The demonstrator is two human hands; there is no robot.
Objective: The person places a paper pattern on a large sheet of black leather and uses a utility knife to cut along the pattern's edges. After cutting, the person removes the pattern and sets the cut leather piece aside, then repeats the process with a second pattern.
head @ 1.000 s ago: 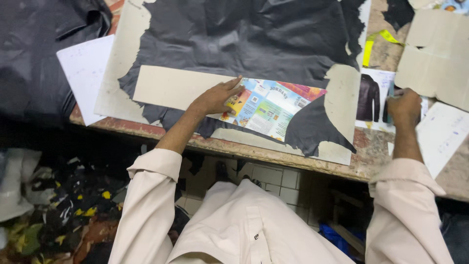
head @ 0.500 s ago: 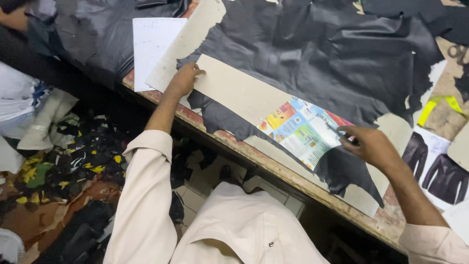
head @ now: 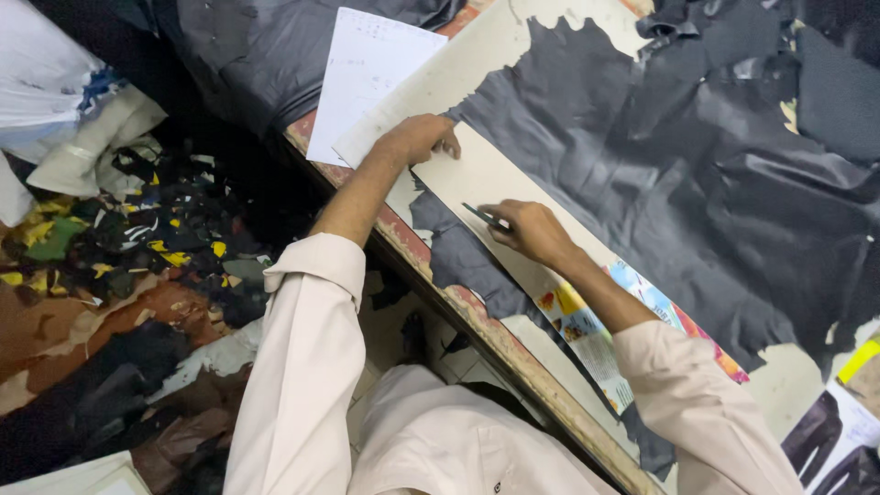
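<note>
While the right hand (head: pixel 527 229) pinches a thin dark blade (head: pixel 484 217) against the long cardboard strip (head: pixel 500 188) near the table's edge (head: pixel 477 321), the left hand (head: pixel 423 137) presses flat, fingers loosely spread, on that strip's far end. Black leather (head: pixel 660 165) lies spread underneath and beyond.

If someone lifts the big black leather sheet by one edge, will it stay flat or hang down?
The leather would probably hang limp: it lies wrinkled, with folds at its top edge. It looks thin, so likely light. The left hand presses a card pattern on it, suggesting it may shift.
</note>
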